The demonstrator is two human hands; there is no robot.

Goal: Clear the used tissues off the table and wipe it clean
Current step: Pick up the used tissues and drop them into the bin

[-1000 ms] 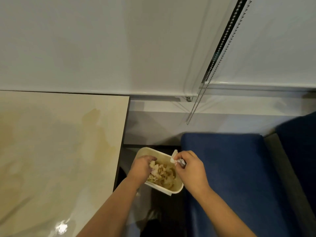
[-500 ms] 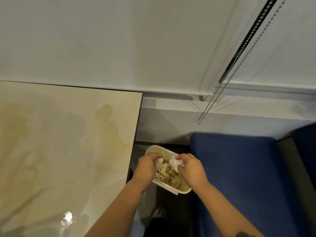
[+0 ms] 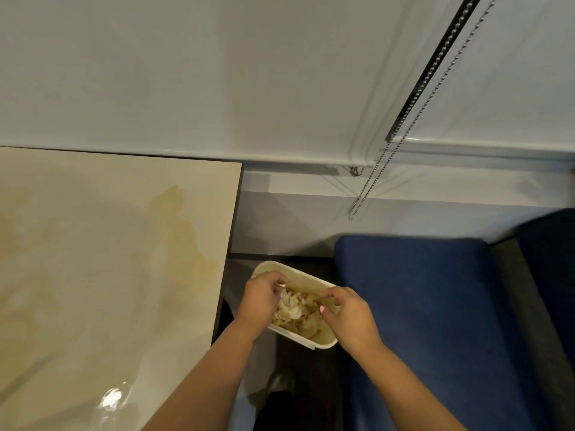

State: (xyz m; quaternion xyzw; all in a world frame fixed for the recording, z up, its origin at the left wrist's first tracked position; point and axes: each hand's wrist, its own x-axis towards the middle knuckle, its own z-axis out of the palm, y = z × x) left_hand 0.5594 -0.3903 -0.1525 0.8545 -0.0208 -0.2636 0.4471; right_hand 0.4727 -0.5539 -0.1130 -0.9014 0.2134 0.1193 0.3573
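A small cream waste bin (image 3: pixel 312 279) stands on the dark floor between the table and a blue seat. It holds several crumpled, stained used tissues (image 3: pixel 295 313). My left hand (image 3: pixel 261 301) hangs over the bin's left side, fingers curled, with a bit of white tissue at its fingertips. Over the right side, my right hand (image 3: pixel 350 315) has loosely curled fingers and nothing visible in them. The beige table (image 3: pixel 109 259) on the left shows a glossy top with faint yellowish smears and no tissues on the part in view.
A blue cushioned seat (image 3: pixel 420 306) lies right of the bin. A grey wall and ledge run behind, and a bead chain (image 3: pixel 404 135) hangs from a blind above. The table's dark edge stands close to my left forearm.
The white tissue that my right hand pinched above the bin is gone from its fingers and lies in the bin. Both hands stay over the bin. The view has shifted left.
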